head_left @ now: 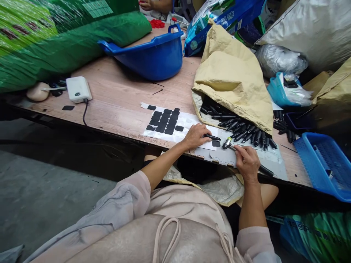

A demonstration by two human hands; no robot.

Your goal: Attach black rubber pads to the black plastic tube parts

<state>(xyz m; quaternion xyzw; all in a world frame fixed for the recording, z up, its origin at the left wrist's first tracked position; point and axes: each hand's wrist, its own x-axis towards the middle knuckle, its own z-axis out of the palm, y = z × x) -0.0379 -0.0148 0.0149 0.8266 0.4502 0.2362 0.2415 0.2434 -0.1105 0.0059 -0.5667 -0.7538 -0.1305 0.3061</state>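
Observation:
My left hand (196, 136) is closed around a slim black pen-like piece (213, 137), which points to the right just above the table. Below its tip lies a black rounded patch (216, 144) on white paper. My right hand (247, 160) grips a small hammer (228, 143) by its handle; the head has a yellow-green face and a black one, and lies close to the black piece's tip. Left of my left hand, several black rounded patches (164, 120) sit in rows on a white sheet (184, 120). Many similar black pieces (241, 128) spill beyond the hammer.
A tan sack (230, 69) lies behind the black pieces. A blue tub (150, 58) and a white box with a cable (78, 89) stand farther left. At right is a blue basket (323, 164). Another person's hand (146, 4) shows at the far edge.

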